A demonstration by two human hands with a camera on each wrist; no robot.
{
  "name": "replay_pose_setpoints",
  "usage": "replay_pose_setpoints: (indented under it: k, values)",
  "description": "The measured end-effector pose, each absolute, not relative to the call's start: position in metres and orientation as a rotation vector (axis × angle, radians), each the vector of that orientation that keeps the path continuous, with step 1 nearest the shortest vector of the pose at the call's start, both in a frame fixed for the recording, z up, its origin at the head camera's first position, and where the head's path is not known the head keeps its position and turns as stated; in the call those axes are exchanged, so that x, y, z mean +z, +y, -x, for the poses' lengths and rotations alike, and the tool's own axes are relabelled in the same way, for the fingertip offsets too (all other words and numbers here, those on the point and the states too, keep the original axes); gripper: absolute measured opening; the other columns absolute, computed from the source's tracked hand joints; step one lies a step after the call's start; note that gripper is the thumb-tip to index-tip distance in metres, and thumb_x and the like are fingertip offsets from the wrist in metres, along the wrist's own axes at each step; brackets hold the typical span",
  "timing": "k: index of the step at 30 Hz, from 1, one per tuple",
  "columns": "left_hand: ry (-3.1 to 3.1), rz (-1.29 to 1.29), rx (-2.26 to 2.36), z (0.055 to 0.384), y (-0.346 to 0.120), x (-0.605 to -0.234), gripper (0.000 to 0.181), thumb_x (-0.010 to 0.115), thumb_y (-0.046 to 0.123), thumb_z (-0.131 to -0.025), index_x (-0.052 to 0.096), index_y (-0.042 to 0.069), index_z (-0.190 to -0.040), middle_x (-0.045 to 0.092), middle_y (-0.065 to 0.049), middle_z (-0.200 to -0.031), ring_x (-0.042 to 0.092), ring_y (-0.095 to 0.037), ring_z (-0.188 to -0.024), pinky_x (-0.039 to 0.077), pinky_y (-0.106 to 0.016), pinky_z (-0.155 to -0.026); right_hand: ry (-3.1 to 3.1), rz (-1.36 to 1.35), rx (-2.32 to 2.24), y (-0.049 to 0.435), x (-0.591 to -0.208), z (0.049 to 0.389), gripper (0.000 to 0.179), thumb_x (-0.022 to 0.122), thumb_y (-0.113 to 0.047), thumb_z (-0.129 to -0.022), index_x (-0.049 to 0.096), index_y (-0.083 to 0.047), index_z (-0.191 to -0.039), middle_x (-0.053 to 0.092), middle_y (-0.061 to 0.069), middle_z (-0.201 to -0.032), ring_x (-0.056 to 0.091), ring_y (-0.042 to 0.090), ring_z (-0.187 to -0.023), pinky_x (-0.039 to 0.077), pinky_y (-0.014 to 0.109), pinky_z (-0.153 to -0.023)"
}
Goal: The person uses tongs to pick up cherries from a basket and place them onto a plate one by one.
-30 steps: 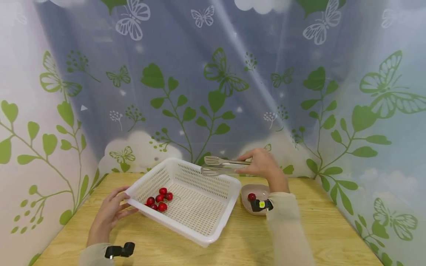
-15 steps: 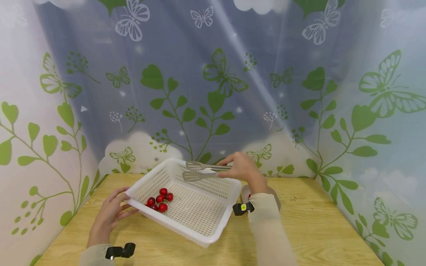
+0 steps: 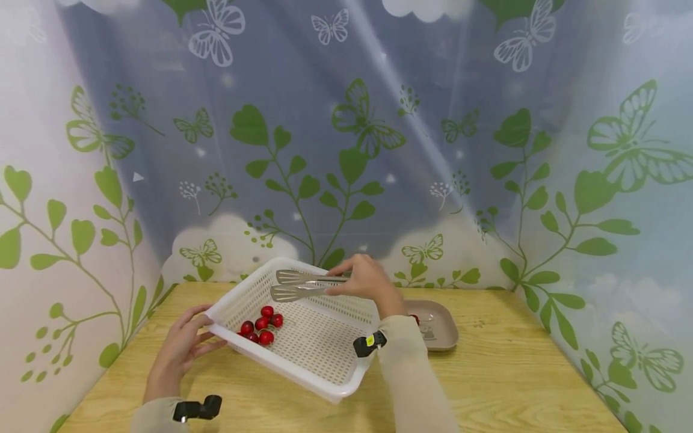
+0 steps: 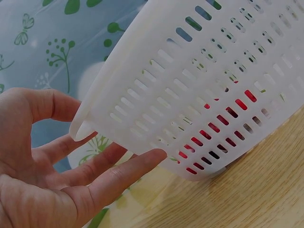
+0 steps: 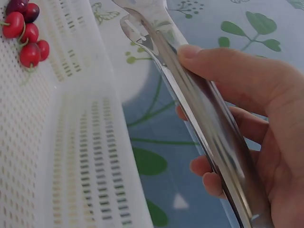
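Note:
A white perforated plastic basket (image 3: 277,363) stands on the table, its left corner held by my left hand (image 3: 174,347). In the left wrist view, that hand's fingers (image 4: 121,176) curl about the rim and lie against the outer wall. Several red cherries (image 3: 262,323), some with stems, are bunched at the basket's left end. My right hand (image 3: 364,280) grips metal tongs (image 3: 292,277) over the basket's far side. The heads of the tongs are spread, with nothing between them, and sit above and behind the cherries.
To the right of the basket is a beige dish (image 3: 443,329); a cherry in it shows partly past my right sleeve (image 3: 414,373). The wooden table (image 3: 520,373) ends at a patterned curtain (image 3: 346,150) behind and at both sides.
My right hand has moved left with the tongs, from near the dish to over the basket, uncovering part of the dish. The left hand, basket and cherries stay in place.

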State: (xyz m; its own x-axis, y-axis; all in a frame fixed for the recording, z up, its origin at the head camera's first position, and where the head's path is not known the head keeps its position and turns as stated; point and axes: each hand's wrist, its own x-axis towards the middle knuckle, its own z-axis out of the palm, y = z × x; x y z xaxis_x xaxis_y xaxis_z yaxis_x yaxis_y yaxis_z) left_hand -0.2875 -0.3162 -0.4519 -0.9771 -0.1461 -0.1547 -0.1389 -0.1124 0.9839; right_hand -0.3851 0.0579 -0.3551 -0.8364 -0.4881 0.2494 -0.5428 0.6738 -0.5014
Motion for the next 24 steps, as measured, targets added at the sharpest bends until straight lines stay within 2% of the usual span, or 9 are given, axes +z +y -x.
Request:
replay_pose_setpoints:
  k: [3,6,14,19,20,24]
  values:
    - [-2.087,-0.333,-2.315,0.287,-0.316,-0.452,0.049,0.048,0.013,-0.104,0.034,0.01,-0.152,0.041,-0.014,-0.139,0.068,-0.016,-0.096,0.067,-0.04,-0.09,-2.801,-0.84,0.895,0.047,-0.357,0.387,0.033,0.087,-0.043,-0.08,0.082,-0.029,-0.11,0.075,0.0,-0.125,0.065,0.029,-0.121,0.058,0.041,-0.088]
    - [-2.093,-0.339,-2.308,0.287,-0.316,-0.452,0.05,0.048,0.013,-0.104,0.034,0.01,-0.152,0.04,-0.014,-0.14,0.068,-0.016,-0.096,0.067,-0.04,-0.09,-2.807,-0.827,0.901,0.036,-0.361,0.389,0.033,0.087,-0.044,-0.08,0.082,-0.031,-0.11,0.074,-0.002,-0.127,0.065,0.027,-0.119,0.058,0.045,-0.092]
    - [-2.094,-0.35,-2.304,0.289,-0.313,-0.453,0.051,0.046,0.01,-0.103,0.034,0.009,-0.153,0.036,-0.019,-0.146,0.068,-0.016,-0.096,0.067,-0.039,-0.091,-2.763,-0.825,0.967,0.01,-0.377,0.391,0.032,0.086,-0.048,-0.08,0.082,-0.033,-0.108,0.076,-0.004,-0.124,0.069,0.023,-0.104,0.057,0.04,-0.081]
    - [-2.104,-0.341,-2.3,0.289,-0.313,-0.453,0.051,0.047,0.011,-0.103,0.034,0.009,-0.153,0.036,-0.019,-0.146,0.068,-0.015,-0.096,0.067,-0.039,-0.091,-2.772,-0.789,0.986,0.0,-0.384,0.391,0.031,0.086,-0.047,-0.08,0.082,-0.033,-0.108,0.075,-0.006,-0.124,0.068,0.027,-0.111,0.057,0.05,-0.096]
    - [-2.102,-0.34,-2.302,0.289,-0.313,-0.452,0.051,0.047,0.011,-0.103,0.034,0.01,-0.153,0.037,-0.018,-0.146,0.068,-0.015,-0.096,0.067,-0.039,-0.092,-2.777,-0.787,0.983,-0.002,-0.385,0.391,0.031,0.086,-0.047,-0.08,0.082,-0.033,-0.108,0.075,-0.006,-0.124,0.068,0.026,-0.114,0.057,0.05,-0.097]
    - [-2.094,-0.354,-2.31,0.288,-0.314,-0.451,0.051,0.047,0.011,-0.103,0.034,0.01,-0.152,0.038,-0.017,-0.144,0.068,-0.015,-0.096,0.067,-0.039,-0.091,-2.829,-0.763,0.919,-0.007,-0.387,0.393,0.031,0.086,-0.047,-0.08,0.082,-0.034,-0.108,0.075,-0.008,-0.124,0.069,0.02,-0.108,0.057,0.036,-0.083]
